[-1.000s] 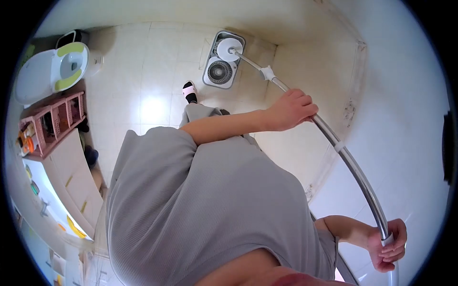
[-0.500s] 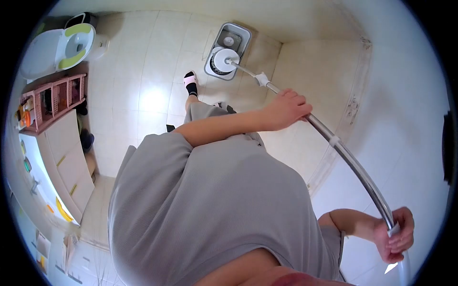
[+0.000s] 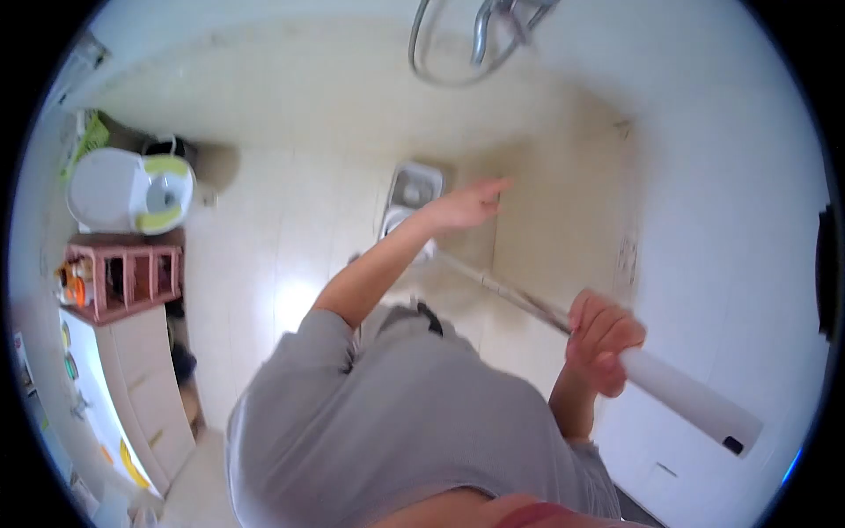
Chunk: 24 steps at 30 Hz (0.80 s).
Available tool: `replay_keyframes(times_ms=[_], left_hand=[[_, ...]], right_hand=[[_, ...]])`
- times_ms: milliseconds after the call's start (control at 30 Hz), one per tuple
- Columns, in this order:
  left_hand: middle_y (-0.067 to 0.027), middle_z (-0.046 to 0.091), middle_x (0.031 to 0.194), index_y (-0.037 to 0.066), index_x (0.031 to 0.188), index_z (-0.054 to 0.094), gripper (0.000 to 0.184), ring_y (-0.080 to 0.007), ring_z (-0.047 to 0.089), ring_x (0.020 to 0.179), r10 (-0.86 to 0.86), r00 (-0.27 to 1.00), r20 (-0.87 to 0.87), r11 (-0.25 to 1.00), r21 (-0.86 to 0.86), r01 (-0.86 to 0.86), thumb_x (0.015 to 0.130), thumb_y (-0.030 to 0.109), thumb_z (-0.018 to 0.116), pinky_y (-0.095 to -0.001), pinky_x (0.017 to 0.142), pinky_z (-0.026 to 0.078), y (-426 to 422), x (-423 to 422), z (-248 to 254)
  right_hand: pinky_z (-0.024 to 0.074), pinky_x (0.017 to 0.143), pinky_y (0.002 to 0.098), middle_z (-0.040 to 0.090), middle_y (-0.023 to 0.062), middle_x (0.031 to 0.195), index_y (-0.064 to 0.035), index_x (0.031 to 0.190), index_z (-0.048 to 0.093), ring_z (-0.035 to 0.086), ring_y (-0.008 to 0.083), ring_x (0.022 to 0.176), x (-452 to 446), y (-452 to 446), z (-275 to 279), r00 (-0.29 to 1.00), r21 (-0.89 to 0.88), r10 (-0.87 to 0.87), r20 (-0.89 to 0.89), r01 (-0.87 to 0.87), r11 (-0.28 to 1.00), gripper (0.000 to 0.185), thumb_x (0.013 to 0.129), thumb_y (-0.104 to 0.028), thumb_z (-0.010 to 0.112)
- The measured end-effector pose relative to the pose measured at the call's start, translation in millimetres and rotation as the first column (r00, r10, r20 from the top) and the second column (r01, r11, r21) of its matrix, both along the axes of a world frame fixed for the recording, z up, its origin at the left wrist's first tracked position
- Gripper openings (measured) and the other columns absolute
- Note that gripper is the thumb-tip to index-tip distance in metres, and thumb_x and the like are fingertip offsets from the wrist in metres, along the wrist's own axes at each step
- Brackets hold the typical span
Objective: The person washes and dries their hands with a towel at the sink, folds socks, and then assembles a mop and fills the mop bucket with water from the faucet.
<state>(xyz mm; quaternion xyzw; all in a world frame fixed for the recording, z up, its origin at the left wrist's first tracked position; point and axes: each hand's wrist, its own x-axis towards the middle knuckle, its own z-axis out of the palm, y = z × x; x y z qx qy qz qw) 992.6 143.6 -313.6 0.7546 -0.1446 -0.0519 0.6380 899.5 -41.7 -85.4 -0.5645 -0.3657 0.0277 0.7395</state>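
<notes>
A spin mop slants across the view, its white grip (image 3: pixel 691 400) at the lower right and its metal pole (image 3: pixel 519 299) running down to the bucket. My right hand (image 3: pixel 603 339) is wrapped round the pole just above the white grip. My left hand (image 3: pixel 466 207), slightly blurred, is off the pole and reaches above the grey-rimmed mop bucket (image 3: pixel 415 165) with fingers partly stretched out. It hides part of the bucket. The mop's white head (image 3: pixel 396 220) shows in part at the bucket's near side.
At the left are a toilet (image 3: pixel 165 195) with a green-and-white seat, a pink plastic rack (image 3: pixel 132 280) and a white cabinet (image 3: pixel 136 370) with a basin top. A shower tap (image 3: pixel 482 31) with a looped hose hangs on the far wall.
My left hand has let go of the pole and moved up and left over the bucket. My right hand has come inward and up with the grip end. The view has tilted upward, showing the shower tap.
</notes>
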Motion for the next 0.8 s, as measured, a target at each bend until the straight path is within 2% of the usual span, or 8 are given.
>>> replay_keyframes(times_ms=[67, 133, 267, 500, 600, 667, 733, 800], left_hand=[[-0.0079, 0.051, 0.126, 0.010, 0.132, 0.048, 0.040, -0.0227, 0.048, 0.119, 0.053, 0.976, -0.213, 0.945, -0.306, -0.118, 0.093, 0.016, 0.055, -0.0445, 0.100, 0.040, 14.2, 46.2, 51.6], [-0.0054, 0.052, 0.114, 0.010, 0.119, 0.053, 0.028, -0.0250, 0.051, 0.105, 0.018, 0.882, -0.471, 0.224, -0.858, -0.463, 0.091, 0.011, 0.054, -0.0419, 0.096, 0.040, 37.0, 128.3, 61.7], [-0.0059, 0.051, 0.104, 0.010, 0.092, 0.051, 0.020, -0.0259, 0.048, 0.089, 0.011, 0.901, -0.433, 0.076, -0.898, -0.432, 0.078, -0.005, 0.049, -0.0383, 0.085, 0.039, 66.6, 215.8, 111.4], [-0.0028, 0.057, 0.103, 0.007, 0.102, 0.052, 0.030, -0.0221, 0.050, 0.094, -0.271, 0.920, -0.284, 0.125, -0.958, -0.259, 0.074, -0.005, 0.052, -0.0344, 0.079, 0.040, 99.5, 187.5, 109.9], [-0.0052, 0.054, 0.122, 0.005, 0.120, 0.049, 0.046, -0.0222, 0.050, 0.108, 0.047, 0.902, -0.430, 0.564, -0.734, -0.379, 0.074, -0.001, 0.056, -0.0351, 0.088, 0.042, 85.1, 132.8, 112.0], [-0.0082, 0.048, 0.134, 0.005, 0.136, 0.040, 0.062, -0.0240, 0.046, 0.121, 0.068, 0.958, -0.277, 0.937, -0.311, -0.156, 0.078, 0.007, 0.063, -0.0362, 0.100, 0.039, 66.3, 65.8, 105.0], [-0.0101, 0.049, 0.134, 0.005, 0.142, 0.034, 0.067, -0.0248, 0.043, 0.128, -0.400, 0.910, 0.113, 0.878, -0.239, 0.415, 0.082, 0.013, 0.064, -0.0379, 0.107, 0.034, 55.0, 1.6, 82.7], [-0.0132, 0.051, 0.128, 0.006, 0.132, 0.047, 0.054, -0.0285, 0.048, 0.118, -0.356, 0.786, 0.505, 0.916, 0.020, 0.402, 0.081, 0.011, 0.064, -0.0403, 0.100, 0.039, 17.4, -63.4, 96.2]], right_hand=[[0.0356, 0.052, 0.0302, 0.045, -0.0012, 0.045, -0.0136, 0.055, 0.042, 0.039, 0.0136, 0.042, -7.6, 7.0, 1.7, 0.998, 0.028, -0.059, 0.016, 0.058, 0.998, 0.034, 0.078, -0.021, 0.067], [0.0384, 0.053, 0.0305, 0.048, -0.0005, 0.045, -0.0126, 0.055, 0.044, 0.042, 0.0134, 0.041, -8.8, 12.9, 1.5, 0.997, 0.004, -0.073, -0.014, 0.073, 0.997, 0.034, 0.078, -0.020, 0.068], [0.0389, 0.054, 0.0301, 0.048, -0.0008, 0.046, -0.0131, 0.053, 0.043, 0.042, 0.0126, 0.041, -13.2, 12.4, -2.3, 0.990, 0.013, -0.141, -0.026, 0.141, 0.990, 0.041, 0.081, -0.026, 0.070], [0.0367, 0.055, 0.0297, 0.046, -0.0020, 0.047, -0.0139, 0.057, 0.043, 0.042, 0.0122, 0.042, -16.9, 5.3, -8.9, 0.977, -0.003, -0.210, -0.039, 0.210, 0.978, 0.040, 0.085, -0.029, 0.067], [0.0342, 0.057, 0.0310, 0.045, -0.0023, 0.050, -0.0138, 0.059, 0.042, 0.041, 0.0130, 0.045, -12.7, 6.9, -12.6, 0.985, 0.037, -0.166, -0.038, 0.167, 0.985, 0.036, 0.087, -0.026, 0.063], [0.0334, 0.058, 0.0315, 0.045, -0.0025, 0.050, -0.0139, 0.060, 0.042, 0.040, 0.0132, 0.046, -10.7, 7.3, -8.4, 0.985, -0.023, -0.151, -0.080, 0.150, 0.988, 0.035, 0.087, -0.025, 0.062], [0.0388, 0.060, 0.0346, 0.050, 0.0022, 0.053, -0.0098, 0.058, 0.047, 0.045, 0.0160, 0.051, -6.5, 8.3, -4.4, 0.996, -0.002, -0.085, -0.022, 0.085, 0.996, 0.034, 0.084, -0.020, 0.065], [0.0388, 0.061, 0.0349, 0.050, 0.0021, 0.054, -0.0099, 0.060, 0.047, 0.046, 0.0161, 0.052, -4.2, 8.7, -3.2, 0.998, -0.009, -0.064, -0.020, 0.064, 0.998, 0.032, 0.084, -0.020, 0.065]])
